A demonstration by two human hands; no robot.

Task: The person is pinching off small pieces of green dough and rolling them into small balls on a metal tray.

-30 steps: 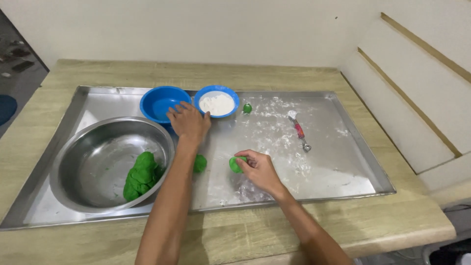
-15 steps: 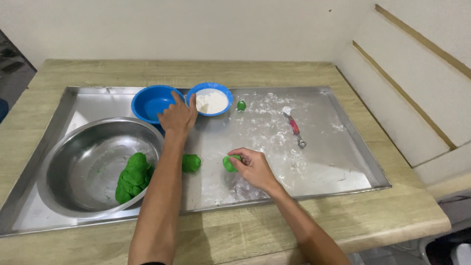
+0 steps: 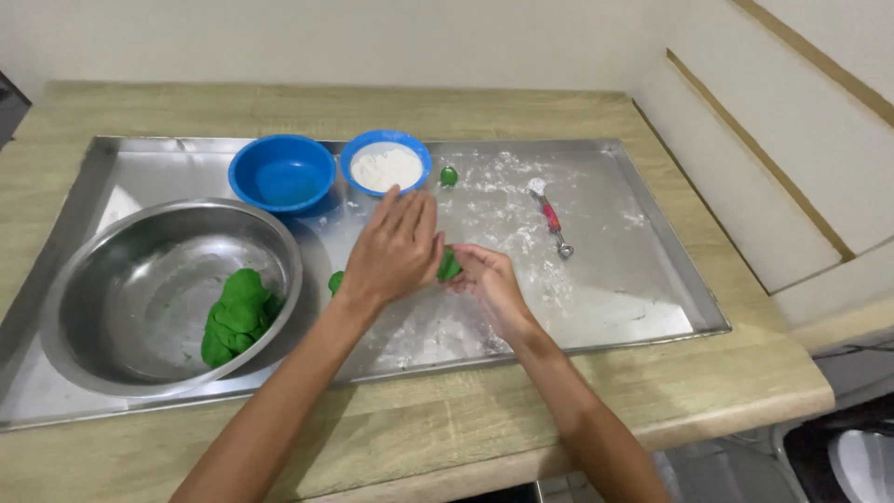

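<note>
The person's left hand [image 3: 399, 244] lies flat, palm down and fingers stretched out together, over the floured part of the metal tray [image 3: 643, 279], and its edge meets the right hand [image 3: 486, 279]. Between the two hands sits a small green dough piece [image 3: 448, 265]; the right hand cups it from the side with loosely curled fingers, while the left palm covers part of it, so how firmly it is gripped cannot be told. A second green dough lump [image 3: 335, 281] peeks out just left of the left wrist on the tray. A steel mixing bowl [image 3: 121, 279] on the tray's left end holds a larger mass of green dough [image 3: 237, 315]. Behind the hands stand an empty blue bowl [image 3: 282, 173] and a blue bowl of flour [image 3: 386, 166], with a tiny green ball [image 3: 449, 175] just beside it. A red-handled scoop [image 3: 551, 217] lies in scattered flour to the right.
</note>
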